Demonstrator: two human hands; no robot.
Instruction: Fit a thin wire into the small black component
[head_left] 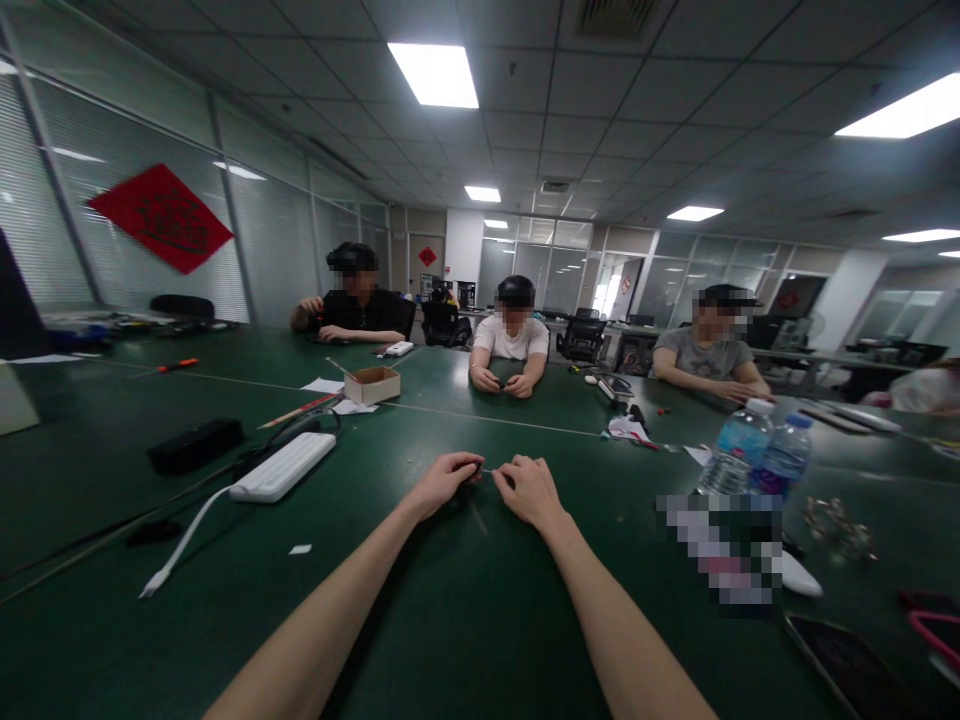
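Both my hands meet over the green table (450,600), low above its surface or resting on it. My left hand (444,484) is closed in a pinch around a small dark object (476,468), mostly covered by the fingers. A thin, light, rod-like piece (487,471) shows in the narrow gap between the hands. Opposite it, my right hand (531,488) is closed with fingertips pressed together at the end of that gap. What its fingers hold is hidden.
To the left lie a white power strip (289,466), a black case (196,444) and cables. Farther off stands an open cardboard box (372,384). Water bottles (739,450) and a phone (851,660) are at right. Several people sit around the table.
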